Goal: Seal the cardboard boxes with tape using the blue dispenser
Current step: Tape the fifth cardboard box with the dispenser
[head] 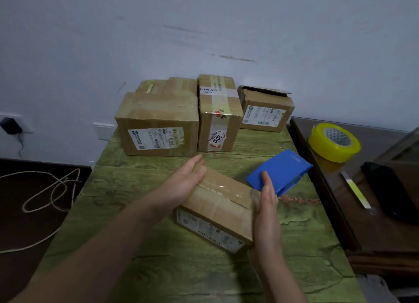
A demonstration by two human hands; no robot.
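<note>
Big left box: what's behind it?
A second box stands behind the big left box; only its top shows. Its front and base are covered.

Left arm (102, 246): we see it bare, reaching in from the lower left, forearm slanting up to the right.
Left hand (184, 181): flat, fingers straight and together, palm turned right against the far left end of the box (217, 209).
Right arm (281, 277): bare, rising from the bottom edge.
Right hand (267, 209): flat on edge, fingers straight and pointing away from us, palm turned left against the box's right end.
Both hands: we find the palms facing each other, the box between them.
</note>
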